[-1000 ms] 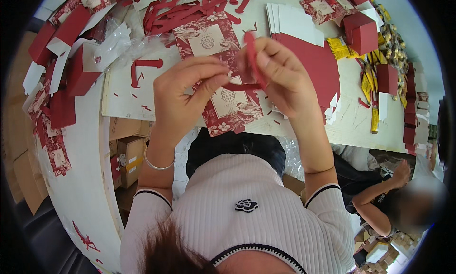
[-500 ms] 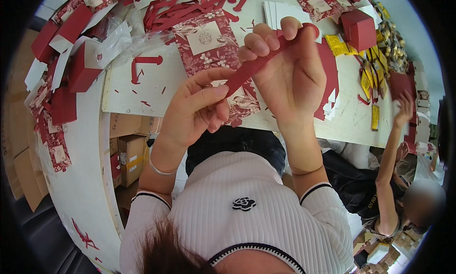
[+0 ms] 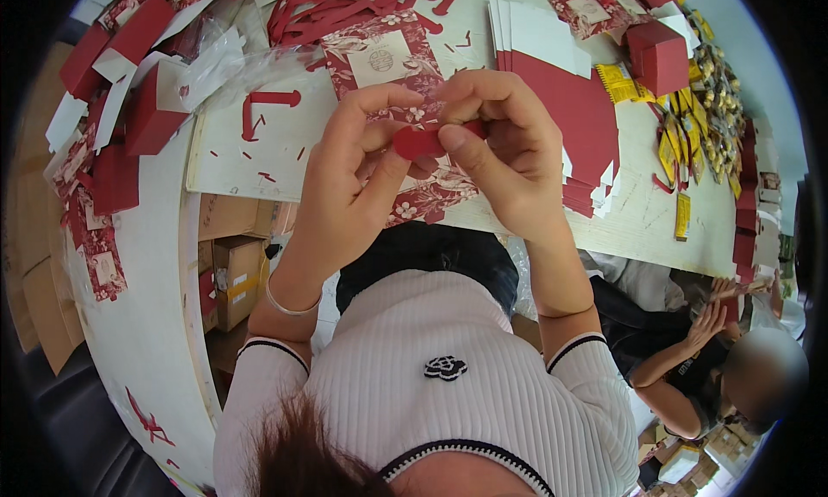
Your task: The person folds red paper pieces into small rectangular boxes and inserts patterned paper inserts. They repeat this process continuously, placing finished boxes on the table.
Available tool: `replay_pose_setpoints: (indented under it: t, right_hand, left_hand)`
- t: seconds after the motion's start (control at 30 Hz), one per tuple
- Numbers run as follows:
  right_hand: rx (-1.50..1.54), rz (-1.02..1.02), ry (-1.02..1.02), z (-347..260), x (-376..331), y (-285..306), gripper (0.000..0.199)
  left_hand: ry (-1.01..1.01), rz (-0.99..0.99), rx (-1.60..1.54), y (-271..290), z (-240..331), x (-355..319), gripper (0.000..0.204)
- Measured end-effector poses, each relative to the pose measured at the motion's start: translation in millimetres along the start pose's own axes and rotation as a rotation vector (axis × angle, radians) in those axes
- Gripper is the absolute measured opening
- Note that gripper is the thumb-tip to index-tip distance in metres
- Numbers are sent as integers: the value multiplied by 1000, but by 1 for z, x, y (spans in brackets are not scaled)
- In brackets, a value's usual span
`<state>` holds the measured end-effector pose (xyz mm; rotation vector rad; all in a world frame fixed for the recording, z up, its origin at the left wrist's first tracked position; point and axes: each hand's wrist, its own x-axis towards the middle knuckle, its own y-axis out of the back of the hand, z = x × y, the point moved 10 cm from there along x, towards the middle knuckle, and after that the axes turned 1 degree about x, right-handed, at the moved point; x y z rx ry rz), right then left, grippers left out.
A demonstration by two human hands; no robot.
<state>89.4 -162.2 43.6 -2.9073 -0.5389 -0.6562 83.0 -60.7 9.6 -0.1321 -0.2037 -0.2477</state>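
Over the table's near edge, my left hand (image 3: 352, 165) and my right hand (image 3: 511, 156) are brought close together. Between them is a short red strap (image 3: 417, 143) with a rounded end. My left fingers pinch the rounded end, while my right thumb presses on the strap from above. Most of the strap's length is hidden by my fingers. Beneath my hands lies a flat red-and-cream floral printed sheet (image 3: 423, 53), partly covered by them. Just beyond my right hand sits a stack of flat red and white card pieces (image 3: 582, 105).
A heap of red straps (image 3: 319, 14) lies at the far side. Folded red boxes (image 3: 155, 100) and clear plastic (image 3: 250, 57) crowd the left. Yellow packets (image 3: 681, 143) and a red box (image 3: 655, 57) are at right. A co-worker (image 3: 690, 359) sits beyond the table's right end.
My right hand has come down and turned over, closing in on my left. The strap was stretched diagonally between both hands; now it is gathered between my fingertips. The co-worker's raised arm has lowered.
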Motion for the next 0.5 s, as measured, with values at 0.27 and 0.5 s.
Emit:
replay_pose_setpoints:
  t: [0.27,0.5]
  right_hand:
    - [370,11,91,-12,4,5,24]
    - [613,-64,187,-14,6,14,24]
  left_hand:
    - [58,-3,5,0,-15,9,23]
    - [24,19,95,2,-12,16,19]
